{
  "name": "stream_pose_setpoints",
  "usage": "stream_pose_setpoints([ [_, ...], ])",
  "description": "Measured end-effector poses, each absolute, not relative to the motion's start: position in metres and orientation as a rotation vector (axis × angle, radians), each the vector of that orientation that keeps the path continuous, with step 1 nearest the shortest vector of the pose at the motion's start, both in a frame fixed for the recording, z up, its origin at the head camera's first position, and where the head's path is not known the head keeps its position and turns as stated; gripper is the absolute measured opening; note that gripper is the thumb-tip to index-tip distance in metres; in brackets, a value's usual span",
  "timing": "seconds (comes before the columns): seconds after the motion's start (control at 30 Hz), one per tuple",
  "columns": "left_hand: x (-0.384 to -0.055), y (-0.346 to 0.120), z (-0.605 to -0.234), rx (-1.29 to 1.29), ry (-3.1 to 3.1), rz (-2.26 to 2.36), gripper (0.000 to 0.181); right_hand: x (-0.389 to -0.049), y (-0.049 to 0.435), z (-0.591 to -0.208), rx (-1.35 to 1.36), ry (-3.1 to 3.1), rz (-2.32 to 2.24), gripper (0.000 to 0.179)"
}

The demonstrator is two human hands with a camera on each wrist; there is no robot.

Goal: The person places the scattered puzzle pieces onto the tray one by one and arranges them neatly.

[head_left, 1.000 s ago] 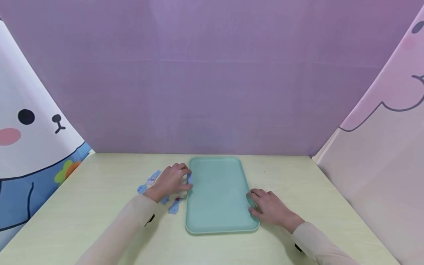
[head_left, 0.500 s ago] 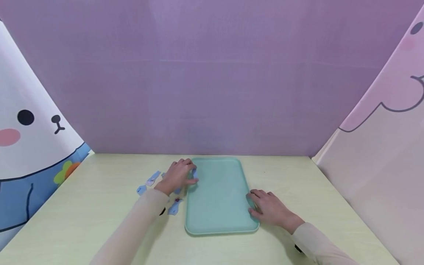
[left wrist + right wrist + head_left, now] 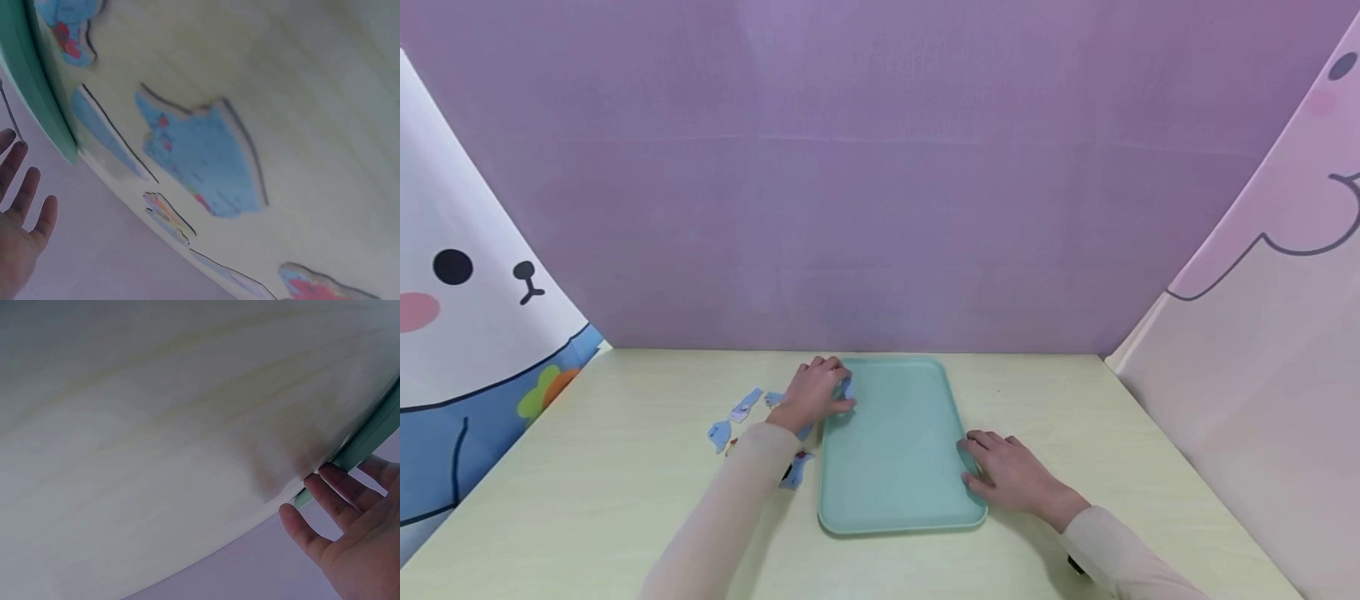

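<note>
A blue puzzle piece (image 3: 847, 388) is pinched between the thumb and fingers of my left hand (image 3: 814, 392), over the far left part of a mint-green tray (image 3: 898, 458). Only a thin edge of that piece (image 3: 10, 112) shows in the left wrist view, beside my spread fingers. My right hand (image 3: 1011, 473) rests at the tray's right rim, with fairly straight fingertips touching its side (image 3: 369, 434). Several loose puzzle pieces (image 3: 746, 405) lie left of the tray, some partly covered by my left arm. One broad blue piece (image 3: 200, 156) with red marks lies flat in the left wrist view.
The pale wooden table (image 3: 587, 467) reaches back to a purple cloth wall (image 3: 880, 183). Cartoon-printed cloths hang on the left (image 3: 482, 333) and right (image 3: 1262, 350) sides.
My left hand has moved right and slightly away from me, carrying the puzzle piece from the tray's left rim to over its far left part. The right hand stays put.
</note>
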State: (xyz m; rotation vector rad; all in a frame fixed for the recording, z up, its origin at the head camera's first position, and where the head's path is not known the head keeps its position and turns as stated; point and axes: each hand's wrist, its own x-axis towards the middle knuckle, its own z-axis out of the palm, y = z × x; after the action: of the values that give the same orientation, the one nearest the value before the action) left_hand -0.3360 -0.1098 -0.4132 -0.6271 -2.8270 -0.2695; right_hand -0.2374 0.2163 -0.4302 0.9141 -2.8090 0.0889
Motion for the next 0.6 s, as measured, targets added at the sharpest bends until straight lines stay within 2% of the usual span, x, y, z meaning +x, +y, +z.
stream_pose_setpoints([
  [0.6, -0.353, -0.108, -0.422, -0.584, -2.849, -0.207, 0.048, -0.237, 0.216, -0.432, 0.916, -2.813, 0.088, 0.042],
])
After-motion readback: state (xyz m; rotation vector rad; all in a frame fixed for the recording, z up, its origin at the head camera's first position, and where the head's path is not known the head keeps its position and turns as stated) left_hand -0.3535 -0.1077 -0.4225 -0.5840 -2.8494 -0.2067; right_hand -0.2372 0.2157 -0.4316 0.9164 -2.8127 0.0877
